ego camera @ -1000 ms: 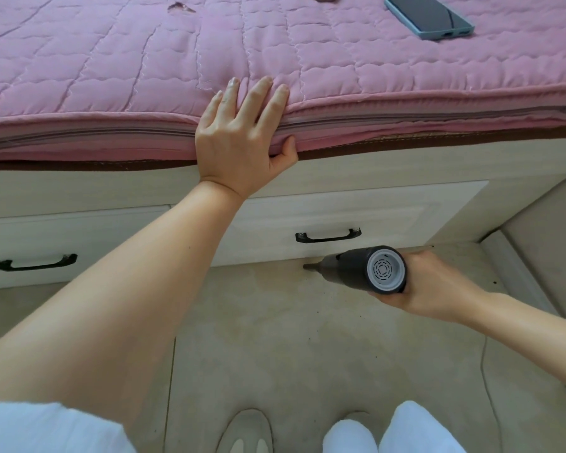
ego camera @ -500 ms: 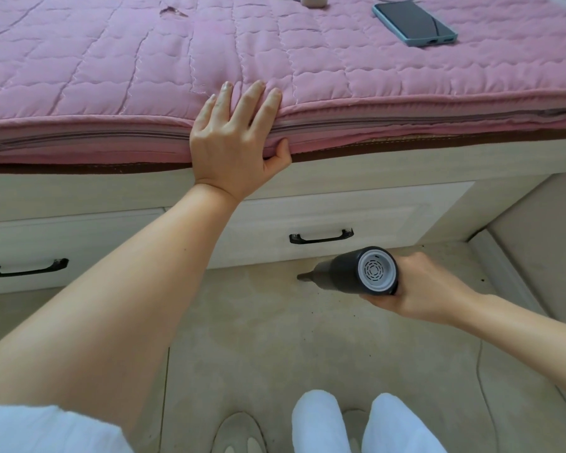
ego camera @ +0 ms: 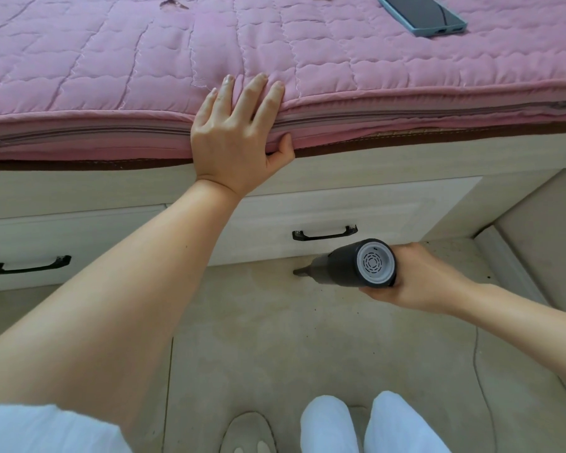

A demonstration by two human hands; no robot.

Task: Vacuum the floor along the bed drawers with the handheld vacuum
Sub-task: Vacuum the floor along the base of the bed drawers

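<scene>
Two hands are in view, each with a separate job. The right hand point(ego camera: 419, 276) is wrapped around the handheld vacuum point(ego camera: 356, 264), fingers curled about its dark barrel, while the left hand point(ego camera: 239, 138) is laid flat on the edge of the pink mattress point(ego camera: 111, 76), fingers straight on top and thumb tucked under the edge, apparently as a brace. The vacuum is held low over the floor point(ego camera: 275, 338), just in front of the right-hand drawer point(ego camera: 373, 207) and below its black handle point(ego camera: 324, 233). Its long axis is laid almost parallel to the drawer fronts, grey vented end to the right and nozzle tip point(ego camera: 299, 271) pointing left, close to the seam where drawer meets floor. Most of the strip not yet covered is judged to lie to the left, toward the left-hand drawer point(ego camera: 79, 240), so a leftward sweep led by the nozzle seems called for. A phone point(ego camera: 422, 14) is seen far back on the bed.
</scene>
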